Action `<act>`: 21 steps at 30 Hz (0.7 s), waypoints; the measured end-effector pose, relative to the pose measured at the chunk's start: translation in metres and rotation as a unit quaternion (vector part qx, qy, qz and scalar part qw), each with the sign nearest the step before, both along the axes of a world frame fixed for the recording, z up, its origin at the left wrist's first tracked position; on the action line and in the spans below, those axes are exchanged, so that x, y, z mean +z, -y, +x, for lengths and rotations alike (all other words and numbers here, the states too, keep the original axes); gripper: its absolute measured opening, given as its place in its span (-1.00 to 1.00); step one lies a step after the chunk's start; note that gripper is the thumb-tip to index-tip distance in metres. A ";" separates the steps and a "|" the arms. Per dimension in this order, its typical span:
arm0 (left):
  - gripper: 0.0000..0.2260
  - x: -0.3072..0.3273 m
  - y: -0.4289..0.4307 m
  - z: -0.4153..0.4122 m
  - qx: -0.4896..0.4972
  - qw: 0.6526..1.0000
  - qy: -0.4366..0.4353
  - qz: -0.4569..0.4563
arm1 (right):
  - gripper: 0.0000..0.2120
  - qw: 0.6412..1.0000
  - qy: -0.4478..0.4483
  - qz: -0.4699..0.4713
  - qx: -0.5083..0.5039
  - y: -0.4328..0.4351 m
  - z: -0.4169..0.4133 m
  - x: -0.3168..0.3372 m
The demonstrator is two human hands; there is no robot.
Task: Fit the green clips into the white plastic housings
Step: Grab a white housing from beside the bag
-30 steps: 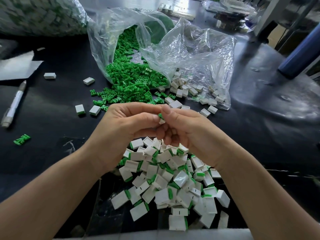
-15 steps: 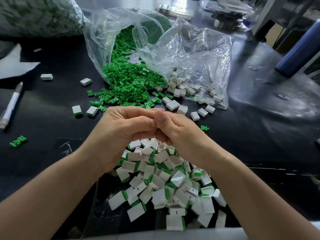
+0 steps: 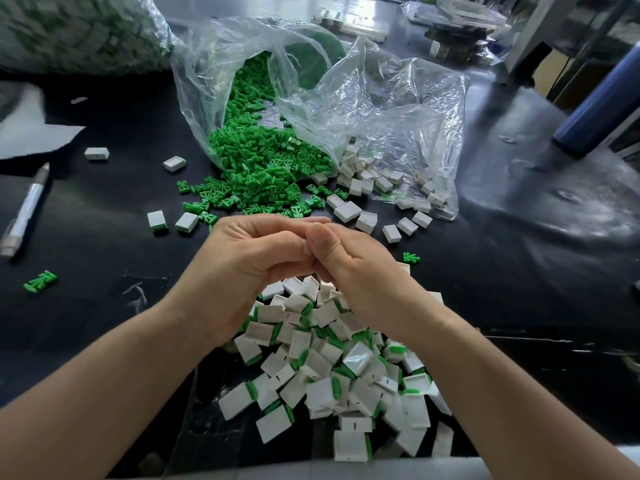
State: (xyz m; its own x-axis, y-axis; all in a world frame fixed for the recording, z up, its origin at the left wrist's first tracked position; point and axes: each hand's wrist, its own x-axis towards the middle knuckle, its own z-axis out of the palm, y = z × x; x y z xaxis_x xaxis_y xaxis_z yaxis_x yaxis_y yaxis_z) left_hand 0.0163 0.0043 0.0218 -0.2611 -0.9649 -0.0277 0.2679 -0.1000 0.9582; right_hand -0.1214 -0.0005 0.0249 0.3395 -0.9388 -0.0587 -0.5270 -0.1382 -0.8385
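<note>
The grip of left hand (image 3: 249, 268) and right hand (image 3: 349, 268) has closed tight, thumbs together, hiding the clip and housing visible before, likely seating them.

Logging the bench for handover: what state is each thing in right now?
left hand, fingers curled; contents hidden
right hand, fingers curled, tips meeting the left's
clip bag, open, on its side, clips spilling out
housing bag, open, few housings inside
near pile, housings with clips fitted
pen, lying flat
</note>
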 end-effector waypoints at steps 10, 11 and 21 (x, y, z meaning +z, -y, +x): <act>-0.82 0.002 0.002 0.002 0.025 0.999 0.041 0.001 | -0.47 0.998 0.008 -0.047 -0.052 0.005 -0.012 0.007; -0.81 0.003 0.002 0.003 0.032 0.999 0.045 0.000 | -0.48 0.995 -0.005 -0.065 -0.078 0.008 -0.017 0.007; -0.73 0.005 -0.003 0.001 0.011 0.996 0.085 -0.029 | -0.70 0.939 -0.217 -0.148 -0.222 0.042 -0.050 -0.014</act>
State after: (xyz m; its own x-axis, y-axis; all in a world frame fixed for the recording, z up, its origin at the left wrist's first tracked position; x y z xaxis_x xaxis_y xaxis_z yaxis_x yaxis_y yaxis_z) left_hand 0.0172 0.0071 0.0268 -0.2357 -0.9717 -0.0140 0.1024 -0.0391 0.9940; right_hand -0.1717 -0.0423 0.0111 -0.0841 -0.9793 0.1843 -0.8711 -0.0176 -0.4908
